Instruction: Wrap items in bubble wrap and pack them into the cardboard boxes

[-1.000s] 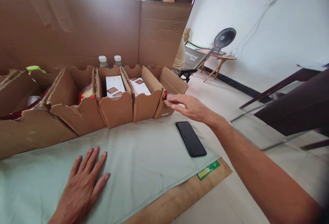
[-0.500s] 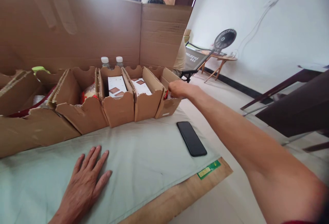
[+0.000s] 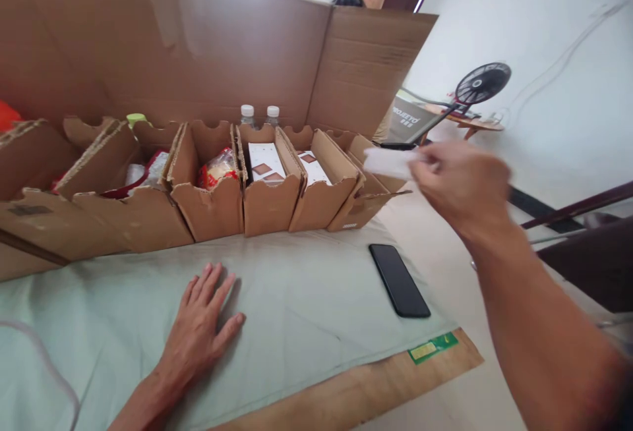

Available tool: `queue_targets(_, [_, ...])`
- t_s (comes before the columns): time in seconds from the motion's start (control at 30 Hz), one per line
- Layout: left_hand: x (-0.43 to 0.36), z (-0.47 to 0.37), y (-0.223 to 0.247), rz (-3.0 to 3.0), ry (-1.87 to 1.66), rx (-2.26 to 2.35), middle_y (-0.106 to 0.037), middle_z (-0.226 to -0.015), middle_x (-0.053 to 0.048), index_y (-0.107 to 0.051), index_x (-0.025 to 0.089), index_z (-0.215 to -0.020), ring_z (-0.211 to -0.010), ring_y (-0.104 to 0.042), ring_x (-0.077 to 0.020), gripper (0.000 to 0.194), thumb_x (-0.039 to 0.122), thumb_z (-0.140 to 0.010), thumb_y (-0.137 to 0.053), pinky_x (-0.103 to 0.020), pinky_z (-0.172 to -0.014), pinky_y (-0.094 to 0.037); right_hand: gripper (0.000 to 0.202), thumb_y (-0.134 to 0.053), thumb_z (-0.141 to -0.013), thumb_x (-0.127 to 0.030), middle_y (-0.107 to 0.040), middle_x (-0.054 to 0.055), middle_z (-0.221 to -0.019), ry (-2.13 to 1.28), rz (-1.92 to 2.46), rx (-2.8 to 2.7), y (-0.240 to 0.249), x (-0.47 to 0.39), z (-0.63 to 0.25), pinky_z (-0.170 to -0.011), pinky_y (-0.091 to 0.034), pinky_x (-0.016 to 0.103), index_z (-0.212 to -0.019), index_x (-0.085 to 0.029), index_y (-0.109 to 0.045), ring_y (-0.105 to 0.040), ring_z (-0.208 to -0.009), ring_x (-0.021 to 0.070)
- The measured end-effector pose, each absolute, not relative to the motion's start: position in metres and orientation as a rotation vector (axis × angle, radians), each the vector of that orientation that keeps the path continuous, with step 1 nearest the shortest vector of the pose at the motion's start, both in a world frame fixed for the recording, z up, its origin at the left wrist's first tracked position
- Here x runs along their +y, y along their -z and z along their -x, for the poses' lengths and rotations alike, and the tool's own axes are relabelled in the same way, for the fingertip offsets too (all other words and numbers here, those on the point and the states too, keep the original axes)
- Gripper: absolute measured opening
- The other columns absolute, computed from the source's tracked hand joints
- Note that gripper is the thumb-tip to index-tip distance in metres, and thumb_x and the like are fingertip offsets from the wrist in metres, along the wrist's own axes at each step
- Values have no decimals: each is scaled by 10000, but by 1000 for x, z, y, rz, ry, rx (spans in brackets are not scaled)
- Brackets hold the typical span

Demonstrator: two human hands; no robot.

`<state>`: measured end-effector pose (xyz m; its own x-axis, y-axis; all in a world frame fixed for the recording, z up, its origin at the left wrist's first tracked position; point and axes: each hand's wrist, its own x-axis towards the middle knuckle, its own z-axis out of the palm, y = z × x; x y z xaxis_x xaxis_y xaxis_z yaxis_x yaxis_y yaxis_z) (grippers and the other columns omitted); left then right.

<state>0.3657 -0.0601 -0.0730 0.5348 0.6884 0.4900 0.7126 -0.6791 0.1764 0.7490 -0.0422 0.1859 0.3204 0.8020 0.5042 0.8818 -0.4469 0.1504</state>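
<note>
Head view: right hand (image 3: 462, 184) is raised just right of the end cardboard bin (image 3: 368, 197), fingers pinched on a pale flat packet (image 3: 390, 162); motion blur hides any detail on it. The packet sits in the air above the bin's right edge, long axis roughly level, free end pointing left toward the row of bins. Step looks like a lift-out from the end bin; next move likely needs a firm pinch and a clear landing spot on the green cloth (image 3: 297, 299). Left hand (image 3: 200, 329) lies flat on the cloth, fingers spread, holding nothing. Black phone (image 3: 399, 280) lies near the cloth's right edge.
</note>
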Motion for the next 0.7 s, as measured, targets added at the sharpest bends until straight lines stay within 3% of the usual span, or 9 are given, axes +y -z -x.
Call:
queue_targets(0.07, [-65,-367,57,2713,1093,-1255,-401,-1635,-211,-336,195,-1600,-1557,-317,-375,694,344,-975,-598,-595,-1195,-352,215,-565,-939,-324,-775,115,-1041,769,2040,-1428,-175,-87,-730,-814,-521,381,-1033,-213,-724,-710,-904,267])
queue_targets(0.2, [-83,-374,28,2783,1502,-1088,-163,-1729,-202,-124,218,-1662,-1598,-190,-385,932,478,-944,-657,-618,-1246,-263,95,-617,-931,-234,-783,13,-897,71,1589,-1907,-106,-136,-663,-783,-512,355,-917,-264,-706,-710,-819,202])
queue_targets(0.23, [-86,-375,26,2837,1497,-1032,-212,-1713,-210,-148,206,-1656,-1593,-201,-389,929,504,-938,-655,-622,-1248,-253,111,-620,-930,-201,-785,2,-891,-128,1511,-2028,-89,-136,-645,-796,-502,350,-909,-255,-715,-714,-807,185])
queue_targets(0.27, [-88,-376,26,2902,1442,-984,-351,-1655,-205,-229,206,-1632,-1574,-261,-378,851,479,-943,-649,-620,-1250,-247,114,-630,-930,-194,-792,2,-911,-294,1442,-2139,-75,-133,-631,-815,-498,348,-942,-247,-730,-721,-820,180])
queue_targets(0.33, [-87,-374,32,3006,1247,-958,-679,-1332,-127,-483,244,-1465,-1436,-487,-328,530,302,-955,-611,-609,-1241,-261,137,-647,-942,-233,-805,20,-976,-466,1364,-2268,-65,-119,-615,-855,-497,357,-1033,-232,-749,-736,-872,190])
queue_targets(0.37, [-84,-371,37,3032,1157,-975,-747,-1140,-74,-579,265,-1333,-1319,-589,-303,396,218,-940,-585,-607,-1223,-286,166,-644,-953,-269,-809,34,-1015,-458,1367,-2275,-70,-108,-615,-878,-500,366,-1071,-230,-752,-740,-914,203])
queue_targets(0.43, [-76,-365,46,3033,1065,-1058,-762,-976,-31,-647,273,-1150,-1133,-680,-283,272,170,-910,-574,-617,-1165,-352,211,-609,-973,-328,-808,51,-1076,-289,1456,-2164,-96,-82,-631,-919,-507,379,-1087,-240,-763,-737,-988,227])
queue_targets(0.57, [-61,-356,50,2925,1164,-1218,-772,-954,-44,-662,235,-1098,-1000,-718,-275,183,254,-927,-601,-598,-1060,-454,258,-559,-949,-297,-799,53,-1098,182,1915,-1933,-168,-10,-684,-885,-506,358,-1049,-243,-791,-721,-1007,263])
queue_targets(0.7, [-61,-359,41,2821,1310,-1305,-770,-868,-7,-670,231,-976,-829,-728,-193,149,199,-972,-524,-494,-1032,-496,270,-561,-929,-186,-808,58,-1025,-24,2333,-2426,-198,52,-705,-740,-432,267,-1044,-189,-805,-696,-900,196])
